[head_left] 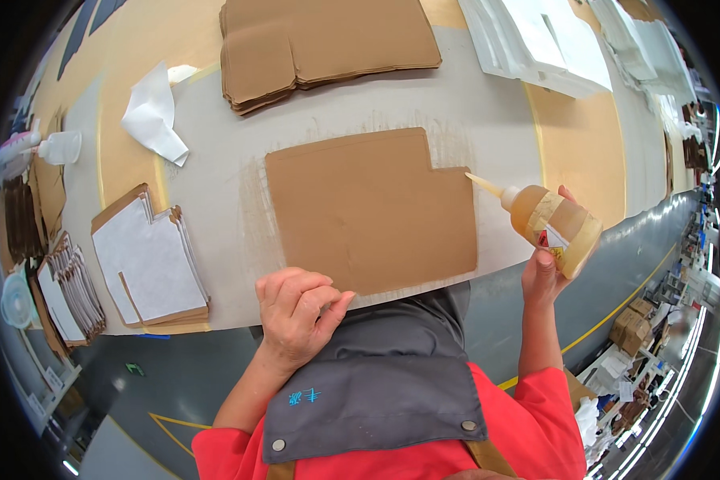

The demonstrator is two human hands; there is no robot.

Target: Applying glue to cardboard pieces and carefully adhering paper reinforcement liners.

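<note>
My right fingers (544, 261) are grasping the bottle (558, 226) at right of frame, its nozzle (486, 185) pointing at the brown panel (368, 216) mid-frame; I should be squeezing evenly, holding it low; my left fingers (310, 302) are lying curled at lower centre, whether gripping anything I cannot tell

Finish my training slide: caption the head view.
Right hand holding an amber bottle, nozzle at the edge of a notched brown sheet, left hand nearby.

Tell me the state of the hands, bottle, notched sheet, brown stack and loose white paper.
Sheet: lying flat
Bottle: held, tilted, nozzle at the sheet's notched side
Right hand: gripping the bottle
Left hand: curled, by the sheet's near edge
Brown stack: piled flat
White paper: creased
</note>
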